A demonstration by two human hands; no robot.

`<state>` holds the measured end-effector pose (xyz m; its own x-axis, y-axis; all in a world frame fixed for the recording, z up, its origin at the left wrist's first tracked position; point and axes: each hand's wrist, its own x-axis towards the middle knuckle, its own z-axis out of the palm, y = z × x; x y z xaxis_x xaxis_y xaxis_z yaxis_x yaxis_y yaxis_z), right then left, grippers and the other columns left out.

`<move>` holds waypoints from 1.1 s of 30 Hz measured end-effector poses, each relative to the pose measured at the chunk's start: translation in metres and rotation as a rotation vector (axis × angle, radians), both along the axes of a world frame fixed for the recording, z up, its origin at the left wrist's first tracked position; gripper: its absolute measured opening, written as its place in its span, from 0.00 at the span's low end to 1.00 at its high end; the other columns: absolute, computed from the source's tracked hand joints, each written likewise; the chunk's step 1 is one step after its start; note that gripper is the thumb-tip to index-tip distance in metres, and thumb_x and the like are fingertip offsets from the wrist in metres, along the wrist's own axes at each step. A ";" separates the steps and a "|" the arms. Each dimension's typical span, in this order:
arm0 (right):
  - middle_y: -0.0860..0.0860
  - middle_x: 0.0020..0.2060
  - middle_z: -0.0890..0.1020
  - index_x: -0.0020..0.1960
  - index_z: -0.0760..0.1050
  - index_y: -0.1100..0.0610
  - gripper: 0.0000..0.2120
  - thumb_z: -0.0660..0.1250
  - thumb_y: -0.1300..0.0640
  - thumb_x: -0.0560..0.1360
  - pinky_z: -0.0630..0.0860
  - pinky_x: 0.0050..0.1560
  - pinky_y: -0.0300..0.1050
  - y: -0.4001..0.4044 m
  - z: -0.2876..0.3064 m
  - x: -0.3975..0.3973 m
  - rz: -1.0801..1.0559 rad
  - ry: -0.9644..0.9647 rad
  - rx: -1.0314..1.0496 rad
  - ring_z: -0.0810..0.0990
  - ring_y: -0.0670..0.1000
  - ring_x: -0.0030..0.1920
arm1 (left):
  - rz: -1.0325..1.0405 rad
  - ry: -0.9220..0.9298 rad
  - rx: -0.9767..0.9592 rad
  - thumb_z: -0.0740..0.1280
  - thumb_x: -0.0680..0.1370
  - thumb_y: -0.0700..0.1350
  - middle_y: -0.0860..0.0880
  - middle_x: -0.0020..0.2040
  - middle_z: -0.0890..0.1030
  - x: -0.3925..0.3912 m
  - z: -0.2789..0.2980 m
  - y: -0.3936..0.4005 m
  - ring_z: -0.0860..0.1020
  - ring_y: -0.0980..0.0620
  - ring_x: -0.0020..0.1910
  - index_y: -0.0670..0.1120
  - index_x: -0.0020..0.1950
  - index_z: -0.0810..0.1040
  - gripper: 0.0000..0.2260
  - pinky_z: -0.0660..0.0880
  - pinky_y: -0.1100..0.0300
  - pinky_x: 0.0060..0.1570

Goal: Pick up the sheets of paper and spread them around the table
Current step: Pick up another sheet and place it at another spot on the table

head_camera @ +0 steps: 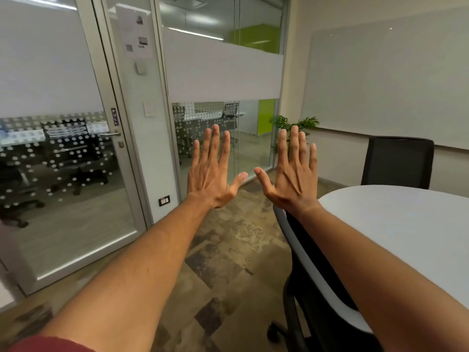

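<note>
I judge nothing begun: my left hand (212,174) and right hand (291,176) hang in mid-air, fingers (215,141) spread straight, holding nothing, and no sheets show on the white counter (406,224).

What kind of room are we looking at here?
Most likely a small office meeting room: a rounded white table with black office chairs, a large wall-mounted whiteboard, and a frosted glass door marked PULL looking onto more desks.
</note>
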<state>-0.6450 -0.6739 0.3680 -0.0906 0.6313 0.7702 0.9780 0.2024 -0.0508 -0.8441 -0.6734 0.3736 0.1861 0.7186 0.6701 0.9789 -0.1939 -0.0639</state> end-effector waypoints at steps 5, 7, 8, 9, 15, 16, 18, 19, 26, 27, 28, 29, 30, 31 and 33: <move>0.59 0.80 0.44 0.80 0.42 0.57 0.45 0.49 0.29 0.75 0.44 0.77 0.61 0.088 0.007 -0.007 -0.013 -0.005 -0.016 0.42 0.58 0.79 | -0.021 0.003 -0.007 0.47 0.75 0.70 0.41 0.79 0.34 0.000 0.011 0.090 0.34 0.44 0.78 0.44 0.79 0.33 0.44 0.39 0.43 0.77; 0.59 0.80 0.44 0.80 0.42 0.57 0.46 0.49 0.29 0.75 0.43 0.77 0.61 0.118 0.009 -0.009 -0.023 -0.001 -0.028 0.42 0.58 0.79 | -0.044 -0.001 -0.007 0.46 0.74 0.71 0.40 0.79 0.34 0.001 0.015 0.122 0.34 0.44 0.78 0.44 0.79 0.33 0.45 0.38 0.43 0.77; 0.59 0.80 0.44 0.80 0.42 0.57 0.46 0.49 0.29 0.75 0.43 0.77 0.61 0.133 0.010 -0.009 -0.029 -0.004 -0.029 0.42 0.58 0.79 | -0.048 -0.003 -0.008 0.45 0.74 0.71 0.40 0.79 0.34 0.001 0.016 0.139 0.34 0.44 0.78 0.44 0.79 0.34 0.45 0.38 0.43 0.77; 0.59 0.80 0.44 0.80 0.42 0.58 0.46 0.49 0.29 0.75 0.43 0.77 0.61 0.148 0.011 -0.009 -0.035 -0.009 -0.028 0.42 0.58 0.79 | -0.049 -0.006 -0.003 0.45 0.74 0.71 0.40 0.79 0.34 0.000 0.016 0.156 0.34 0.44 0.78 0.44 0.79 0.34 0.45 0.38 0.43 0.77; 0.60 0.80 0.44 0.80 0.42 0.58 0.45 0.48 0.29 0.75 0.43 0.77 0.61 0.236 0.013 -0.008 -0.099 -0.042 -0.030 0.42 0.58 0.79 | -0.102 -0.026 0.018 0.49 0.75 0.70 0.40 0.79 0.35 0.000 0.012 0.263 0.35 0.43 0.79 0.44 0.79 0.33 0.45 0.38 0.44 0.77; 0.60 0.79 0.44 0.80 0.42 0.58 0.45 0.48 0.29 0.75 0.43 0.77 0.61 0.251 0.012 -0.009 -0.116 -0.048 -0.031 0.42 0.58 0.79 | -0.115 -0.027 0.021 0.49 0.75 0.70 0.40 0.79 0.35 0.000 0.011 0.282 0.35 0.44 0.79 0.44 0.79 0.33 0.45 0.38 0.44 0.77; 0.60 0.79 0.44 0.80 0.41 0.58 0.46 0.49 0.29 0.75 0.43 0.77 0.61 0.284 0.010 -0.010 -0.153 -0.061 -0.026 0.42 0.58 0.79 | -0.145 -0.033 0.021 0.48 0.75 0.70 0.40 0.79 0.35 -0.003 0.011 0.321 0.35 0.43 0.79 0.44 0.79 0.33 0.45 0.39 0.43 0.77; 0.60 0.79 0.44 0.80 0.41 0.58 0.46 0.49 0.29 0.75 0.44 0.77 0.61 0.300 0.010 -0.012 -0.175 -0.067 -0.022 0.42 0.58 0.79 | -0.164 -0.034 0.023 0.48 0.75 0.71 0.40 0.79 0.35 -0.005 0.011 0.342 0.35 0.43 0.79 0.44 0.79 0.33 0.45 0.40 0.43 0.77; 0.60 0.79 0.43 0.80 0.41 0.59 0.47 0.48 0.29 0.75 0.44 0.77 0.61 0.412 0.022 -0.022 -0.359 -0.054 -0.043 0.41 0.58 0.79 | -0.321 -0.006 0.027 0.51 0.76 0.69 0.40 0.80 0.35 -0.009 0.023 0.482 0.35 0.44 0.79 0.44 0.79 0.33 0.45 0.40 0.43 0.77; 0.60 0.79 0.43 0.80 0.41 0.59 0.47 0.48 0.28 0.75 0.44 0.77 0.60 0.425 0.024 -0.022 -0.386 -0.044 -0.047 0.41 0.58 0.79 | -0.346 -0.005 0.025 0.52 0.76 0.69 0.40 0.80 0.35 -0.008 0.024 0.500 0.35 0.44 0.79 0.44 0.79 0.34 0.45 0.40 0.43 0.77; 0.60 0.79 0.43 0.80 0.40 0.59 0.47 0.47 0.28 0.74 0.43 0.77 0.60 0.436 0.025 -0.022 -0.412 -0.040 -0.051 0.40 0.58 0.79 | -0.368 -0.006 0.022 0.52 0.76 0.69 0.40 0.80 0.36 -0.006 0.024 0.515 0.36 0.44 0.79 0.44 0.79 0.34 0.45 0.40 0.43 0.77; 0.60 0.79 0.43 0.80 0.40 0.59 0.47 0.47 0.28 0.74 0.43 0.77 0.60 0.444 0.027 -0.021 -0.432 -0.041 -0.055 0.40 0.58 0.79 | -0.385 -0.008 0.024 0.52 0.76 0.69 0.40 0.80 0.36 -0.003 0.024 0.526 0.36 0.44 0.79 0.44 0.79 0.34 0.45 0.40 0.43 0.77; 0.60 0.79 0.43 0.80 0.40 0.59 0.47 0.46 0.28 0.74 0.43 0.77 0.60 0.452 0.027 -0.019 -0.450 -0.043 -0.060 0.40 0.58 0.79 | -0.406 -0.010 0.025 0.52 0.76 0.69 0.40 0.80 0.36 0.001 0.023 0.538 0.36 0.44 0.79 0.45 0.79 0.34 0.45 0.40 0.44 0.77; 0.60 0.79 0.43 0.80 0.40 0.59 0.47 0.46 0.28 0.74 0.43 0.77 0.60 0.461 0.027 -0.015 -0.471 -0.043 -0.064 0.40 0.58 0.79 | -0.430 -0.010 0.026 0.52 0.76 0.69 0.40 0.80 0.36 0.006 0.022 0.551 0.36 0.44 0.79 0.45 0.79 0.34 0.45 0.40 0.44 0.77; 0.60 0.79 0.43 0.80 0.40 0.59 0.48 0.46 0.28 0.74 0.42 0.77 0.60 0.479 0.027 -0.007 -0.518 -0.045 -0.059 0.40 0.58 0.79 | -0.477 -0.011 0.022 0.53 0.76 0.69 0.40 0.80 0.36 0.019 0.021 0.579 0.36 0.44 0.79 0.44 0.80 0.35 0.45 0.39 0.44 0.77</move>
